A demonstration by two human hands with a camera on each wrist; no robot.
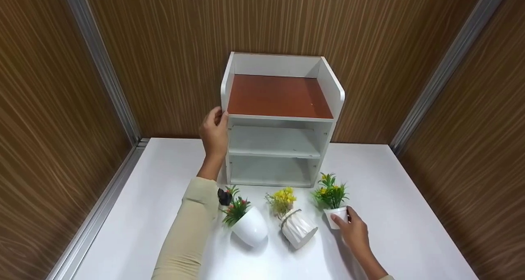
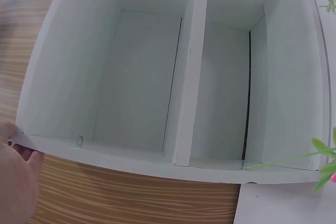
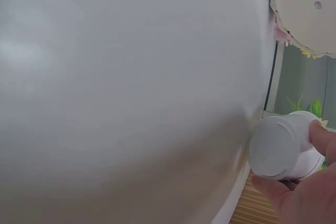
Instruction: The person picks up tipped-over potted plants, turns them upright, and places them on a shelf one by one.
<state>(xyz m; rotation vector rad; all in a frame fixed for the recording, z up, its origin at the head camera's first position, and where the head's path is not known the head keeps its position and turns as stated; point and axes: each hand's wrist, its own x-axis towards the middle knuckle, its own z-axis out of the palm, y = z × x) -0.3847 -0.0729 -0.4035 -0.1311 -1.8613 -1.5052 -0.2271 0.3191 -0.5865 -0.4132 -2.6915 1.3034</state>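
Plants [image 1: 331, 196] three; hands [image 1: 215, 133] two, one apparently gripping cabinet [image 1: 281, 117].

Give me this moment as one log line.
Left hand: grips left edge of shelf unit | Right hand: holds small yellow-flowered pot | Rounded white pot: on table | Ribbed pot: on its side

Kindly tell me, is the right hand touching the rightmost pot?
Touching. The right wrist view shows the right hand gripping the white pot, its thumb on one side and a finger on the other.
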